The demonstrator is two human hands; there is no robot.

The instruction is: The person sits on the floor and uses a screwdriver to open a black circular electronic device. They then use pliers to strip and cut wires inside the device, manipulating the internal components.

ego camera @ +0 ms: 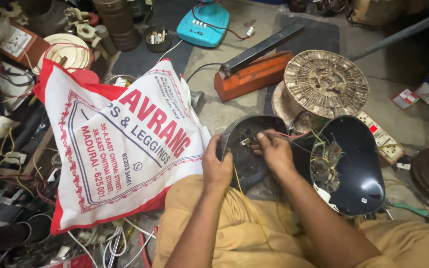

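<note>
My left hand [216, 164] grips the near rim of a black shell-shaped housing [247, 161] that rests against my lap. My right hand [274, 149] reaches into that housing and pinches a small metal part with thin wires [247, 141]. A yellow wire [237, 176] runs down from under my left hand. To the right lies a second glossy black housing half [353, 168] with tangled coloured wires [326, 161] inside, joined to the first by red and green leads.
A white cloth bag with red trim [120, 144] lies to the left. An orange tool with a black handle [254, 69], a round wound metal core [326, 83], a white power strip [383, 136] and a turquoise device [203, 22] sit beyond. Loose wires and parts crowd the left floor.
</note>
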